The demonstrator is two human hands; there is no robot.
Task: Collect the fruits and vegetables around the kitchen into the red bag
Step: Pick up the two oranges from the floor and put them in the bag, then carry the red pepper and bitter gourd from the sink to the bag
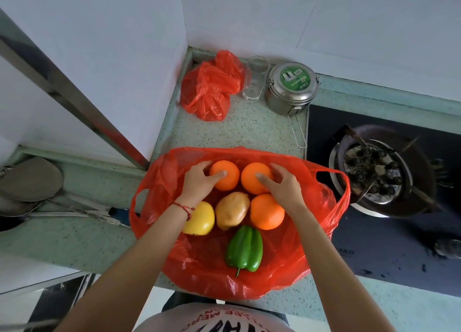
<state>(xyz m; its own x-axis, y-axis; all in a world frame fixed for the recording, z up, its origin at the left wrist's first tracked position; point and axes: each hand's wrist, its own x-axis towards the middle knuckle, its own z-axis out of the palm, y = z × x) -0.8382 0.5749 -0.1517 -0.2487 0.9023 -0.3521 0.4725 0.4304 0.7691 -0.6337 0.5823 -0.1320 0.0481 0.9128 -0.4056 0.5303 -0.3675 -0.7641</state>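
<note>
Orange skins under both palms: your left hand (199,182) wraps the left orange (224,175), your right hand (282,184) wraps the right orange (255,178), fingers closed round each. Both fruits sit side by side at the far end of the red bag (249,279), open flat on the counter (244,124). Nearer you lie a third orange (267,212), potato (232,210), yellow apple (200,219), green pepper (244,249), stem toward you. Release looks next.

We see both bare forearms reach toward twelve o'clock. The left hand (199,182) and right hand (284,184) each curl their fingers (219,175) around something round, thumbs pointing inward.
</note>
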